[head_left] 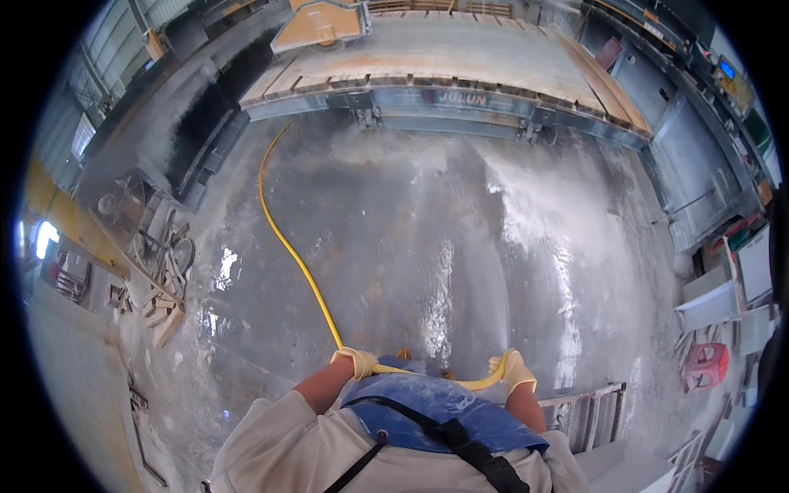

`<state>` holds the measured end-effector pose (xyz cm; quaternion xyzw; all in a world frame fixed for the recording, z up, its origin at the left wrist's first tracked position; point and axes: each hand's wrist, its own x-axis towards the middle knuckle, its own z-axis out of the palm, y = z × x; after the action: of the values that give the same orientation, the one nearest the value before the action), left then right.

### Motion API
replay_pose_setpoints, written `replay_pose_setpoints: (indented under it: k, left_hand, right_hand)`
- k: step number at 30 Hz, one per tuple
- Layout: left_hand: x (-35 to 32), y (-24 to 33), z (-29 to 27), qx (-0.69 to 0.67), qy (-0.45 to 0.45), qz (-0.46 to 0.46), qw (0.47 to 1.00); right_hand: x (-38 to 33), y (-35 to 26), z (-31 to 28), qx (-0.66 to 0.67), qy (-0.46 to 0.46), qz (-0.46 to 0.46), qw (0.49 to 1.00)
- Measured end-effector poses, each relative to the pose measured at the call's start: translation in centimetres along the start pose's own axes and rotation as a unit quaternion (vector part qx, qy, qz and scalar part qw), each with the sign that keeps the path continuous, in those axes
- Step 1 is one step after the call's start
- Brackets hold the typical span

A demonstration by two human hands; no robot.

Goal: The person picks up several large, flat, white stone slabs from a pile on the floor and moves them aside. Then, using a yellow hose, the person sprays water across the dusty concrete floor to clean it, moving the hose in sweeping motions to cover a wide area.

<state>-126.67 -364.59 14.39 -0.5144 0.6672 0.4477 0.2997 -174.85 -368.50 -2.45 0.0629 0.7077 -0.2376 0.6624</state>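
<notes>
Down at our waist, our left hand (355, 361) in its pale yellow glove has its grip clenched round the long yellow rubber hose (288, 246), and our gloved right hand (514, 371) grasps its end. Water sprays across the wet grey concrete floor (394, 222) toward the big stone-cutting machine bed (444, 74) beyond.

Hose (289, 246) runs fwd-left across floor (411, 246); machine bed (444, 74) ahead.
</notes>
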Motion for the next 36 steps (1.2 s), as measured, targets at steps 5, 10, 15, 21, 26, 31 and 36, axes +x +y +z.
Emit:
replay_pose_setpoints:
  k: [5,10,15,21,26,31,36]
  left_hand:
    - [2.5,-1.3,0.3,0.023,0.017,0.026,0.999]
    - [5.6,-0.7,-1.1,0.089,0.011,0.125,0.988]
    - [5.6,-1.0,-3.3,0.110,-0.011,0.131,0.985]
    - [5.7,0.4,-5.9,0.165,-0.035,0.151,0.974]
    - [4.9,1.2,-6.5,0.120,-0.070,0.139,0.980]
    - [4.2,1.1,-5.4,0.110,-0.062,0.125,0.984]
    - [3.4,0.8,-4.0,0.096,-0.048,0.109,0.988]
  right_hand:
    - [-1.0,4.8,-2.4,0.085,0.048,-0.036,0.995]
    - [6.2,14.7,-9.6,0.321,0.083,0.056,0.942]
    - [-0.9,15.4,-5.5,0.322,0.098,0.055,0.940]
    - [-3.5,13.5,-4.7,0.274,0.065,0.078,0.956]
    - [-5.0,10.3,-3.9,0.271,0.080,0.060,0.957]
    - [-8.4,6.2,-2.8,0.180,0.065,-0.019,0.981]
    - [-7.4,4.3,-2.0,0.115,0.043,-0.019,0.992]
